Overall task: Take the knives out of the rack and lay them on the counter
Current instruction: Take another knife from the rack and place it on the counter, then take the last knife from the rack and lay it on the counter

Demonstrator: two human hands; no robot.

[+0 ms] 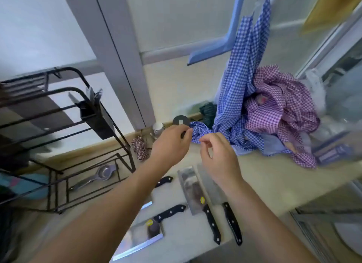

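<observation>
Several black-handled knives lie on the pale counter (264, 176). Two cleavers (191, 190) (209, 184) lie side by side under my right hand, handles toward me. A third cleaver (141, 237) lies near the front edge. My left forearm crosses a fourth knife, and only its handle (164, 181) and a bit of blade show. Both hands hover above the counter, close together. My left hand (170, 145) and my right hand (217, 157) have loosely curled fingers with nothing visible in them. The black wire rack (78, 125) stands at the left. Its black holder box (94, 114) shows only a small metal tool.
A heap of blue and purple checked cloth (264, 116) fills the back right of the counter. A metal squeezer (98, 176) lies at the rack's foot. A black disc (181, 120) and a small jar (157, 126) sit by the wall.
</observation>
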